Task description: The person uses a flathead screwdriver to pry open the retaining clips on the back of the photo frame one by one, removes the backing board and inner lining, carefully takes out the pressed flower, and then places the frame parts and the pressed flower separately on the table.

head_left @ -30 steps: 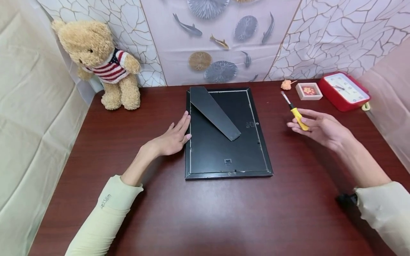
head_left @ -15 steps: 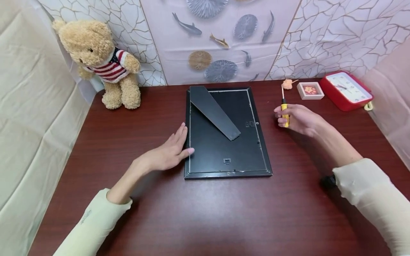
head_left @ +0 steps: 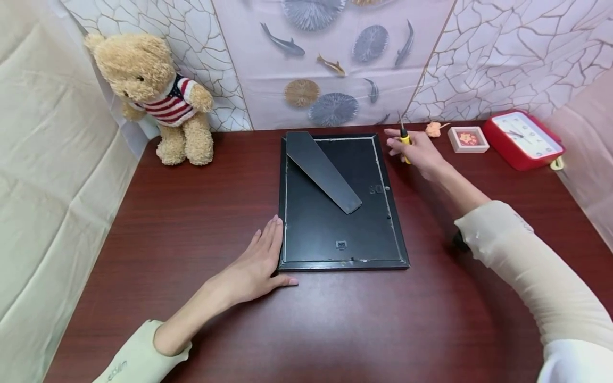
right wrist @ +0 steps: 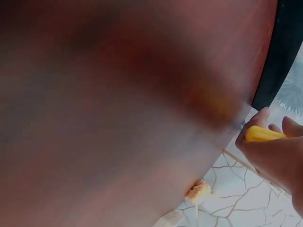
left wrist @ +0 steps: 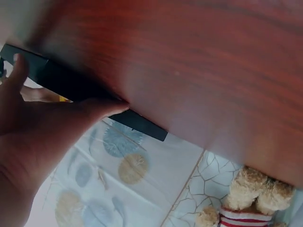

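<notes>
A black picture frame [head_left: 330, 234] lies back side up on the table, its stand leg [head_left: 323, 173] slanting across the backing. My left hand [head_left: 256, 266] rests at its lower left corner, with straight fingers along the left edge and the thumb by the bottom edge. In the left wrist view the frame's dark side [left wrist: 142, 126] runs behind that hand [left wrist: 42, 137]. Beside the frame's upper right corner, my right hand [head_left: 421, 151] holds a screwdriver [head_left: 405, 140] with its thin shaft pointing up. Its yellow handle [right wrist: 262, 134] shows between the fingers in the right wrist view.
A teddy bear [head_left: 167, 101] in a striped sweater stands at the back left. Along the back right are a small orange piece [head_left: 433, 129], a little white box [head_left: 469, 139] and a red clock [head_left: 524, 139]. A patterned cloth [head_left: 335, 64] hangs behind the table.
My right hand has carried the screwdriver left to the frame's upper right corner. My left hand has slid down the frame's left edge to its lower corner. The frame stays in place.
</notes>
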Motion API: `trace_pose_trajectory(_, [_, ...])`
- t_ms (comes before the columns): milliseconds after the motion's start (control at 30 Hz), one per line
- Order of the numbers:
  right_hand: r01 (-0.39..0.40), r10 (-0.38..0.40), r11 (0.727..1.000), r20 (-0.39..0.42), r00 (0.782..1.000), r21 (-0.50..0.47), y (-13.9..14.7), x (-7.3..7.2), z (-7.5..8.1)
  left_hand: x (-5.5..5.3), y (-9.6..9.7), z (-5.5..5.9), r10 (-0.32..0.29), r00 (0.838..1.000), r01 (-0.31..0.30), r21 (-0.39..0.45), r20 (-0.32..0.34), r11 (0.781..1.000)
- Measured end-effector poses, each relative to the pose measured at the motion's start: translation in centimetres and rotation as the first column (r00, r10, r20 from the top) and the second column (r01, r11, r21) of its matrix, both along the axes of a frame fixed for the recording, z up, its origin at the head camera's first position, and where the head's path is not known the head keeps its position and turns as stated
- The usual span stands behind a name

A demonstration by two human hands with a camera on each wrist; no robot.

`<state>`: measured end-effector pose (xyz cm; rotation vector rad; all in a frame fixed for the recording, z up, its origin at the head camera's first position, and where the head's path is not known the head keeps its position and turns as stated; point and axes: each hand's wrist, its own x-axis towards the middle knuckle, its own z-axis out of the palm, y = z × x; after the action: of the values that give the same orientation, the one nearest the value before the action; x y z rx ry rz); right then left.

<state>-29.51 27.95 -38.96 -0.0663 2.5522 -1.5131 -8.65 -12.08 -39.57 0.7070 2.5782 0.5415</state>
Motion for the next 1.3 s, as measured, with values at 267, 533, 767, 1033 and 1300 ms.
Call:
trace_pose_trajectory(267, [-0.017, 0.025, 0.987, -0.045, 0.999, 0.161, -1.7, -2.2, -0.6, 0.3, 0.2, -0.2, -0.026, 0.993, 0.019, -0.064, -0.115, 0.998])
trace_pose_trajectory(533, [-0.030, 0.042, 0.987, -0.074, 0.996, 0.157, -1.3, -2.7, -1.1, 0.4, 0.3, -0.1, -0.047, 0.990, 0.037, -0.075, -0.136, 0.997])
trace_pose_trajectory(767, [-0.046, 0.076, 0.966, -0.108, 0.991, 0.256, 0.2, -1.8, -0.5, 0.4, -0.3, 0.6, -0.088, 0.979, 0.066, -0.121, -0.182, 0.990])
trace_pose_trajectory(1033, [-0.079, 0.147, 0.909, -0.138, 0.979, 0.409, 3.2, 0.4, 0.3, -1.1, -1.9, -2.8, -0.137, 0.932, 0.112, -0.092, -0.336, 0.989])
trace_pose_trajectory(1300, [-0.107, 0.200, 0.884, -0.161, 0.966, 0.456, 5.1, 2.8, 0.5, -3.0, -3.6, -6.6, -0.141, 0.872, 0.102, -0.108, -0.469, 0.989])
